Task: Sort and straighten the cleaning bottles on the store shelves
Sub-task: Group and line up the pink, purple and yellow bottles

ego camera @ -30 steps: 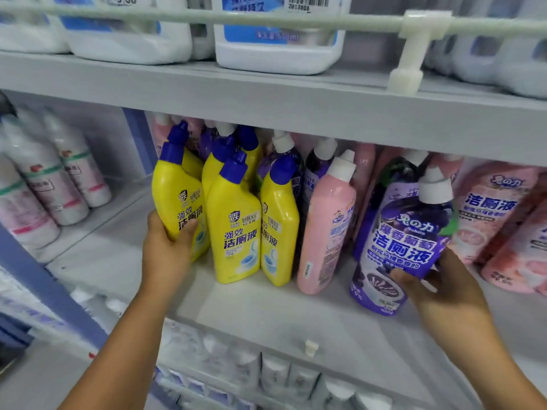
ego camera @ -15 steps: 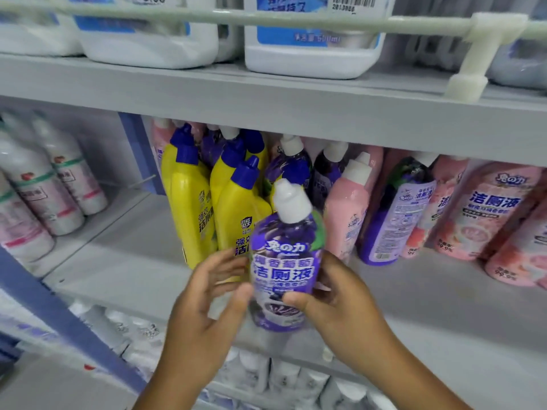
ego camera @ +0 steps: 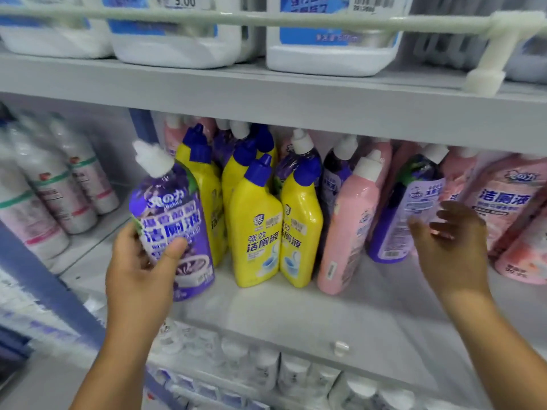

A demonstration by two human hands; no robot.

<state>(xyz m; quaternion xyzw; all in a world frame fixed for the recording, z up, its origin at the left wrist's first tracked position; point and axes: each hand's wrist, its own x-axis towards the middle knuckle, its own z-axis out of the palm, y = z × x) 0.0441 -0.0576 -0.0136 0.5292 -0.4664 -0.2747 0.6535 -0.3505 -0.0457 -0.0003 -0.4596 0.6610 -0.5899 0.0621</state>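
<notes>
Purple bottle (ego camera: 171, 229), white cap, tilted, gripped by left hand (ego camera: 142, 270).

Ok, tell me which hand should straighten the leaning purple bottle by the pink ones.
Right hand: it is open and empty, next to the leaning purple bottle. The left hand grips another purple bottle.

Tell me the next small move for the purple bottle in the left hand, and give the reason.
Probably set the purple bottle down upright on the bare shelf left of the yellow bottles. The left hand grips it tilted, at that open spot, while the right hand hangs open near another purple bottle leaning between pink ones, likely the next to move.
</notes>
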